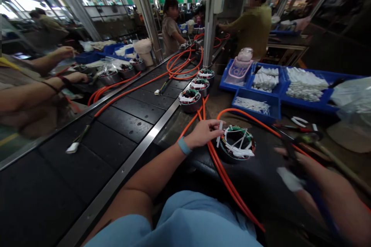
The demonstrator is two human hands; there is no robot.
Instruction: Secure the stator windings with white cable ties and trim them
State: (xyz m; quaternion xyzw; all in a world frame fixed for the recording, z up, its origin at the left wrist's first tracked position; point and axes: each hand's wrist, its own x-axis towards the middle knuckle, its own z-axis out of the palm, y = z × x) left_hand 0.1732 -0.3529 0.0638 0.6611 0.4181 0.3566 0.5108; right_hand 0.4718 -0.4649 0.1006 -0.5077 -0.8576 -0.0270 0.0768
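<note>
My left hand (pixel 203 133), with a light blue band at the wrist, pinches a short white sleeve (pixel 219 135) at the left rim of a motor stator (pixel 236 152). White ties cross the stator's open centre, and white sleeving and coloured wires lie around its top. Off to the right, my right hand (pixel 315 173) is smeared by motion. It is closed around a dark tool with blue handles (pixel 317 200), whose exact kind is blurred. Something white (pixel 290 179) shows at that hand's fingers. Orange cables (pixel 220 173) run past the stator's left side.
More stators (pixel 189 100) line the metal edge of the conveyor (pixel 127 123). Blue bins (pixel 256 106) hold white ties and sleeves. Pliers (pixel 301 123) lie behind my right hand. Across the conveyor are a co-worker's hands (pixel 77 78); another person (pixel 255 27) stands farther back.
</note>
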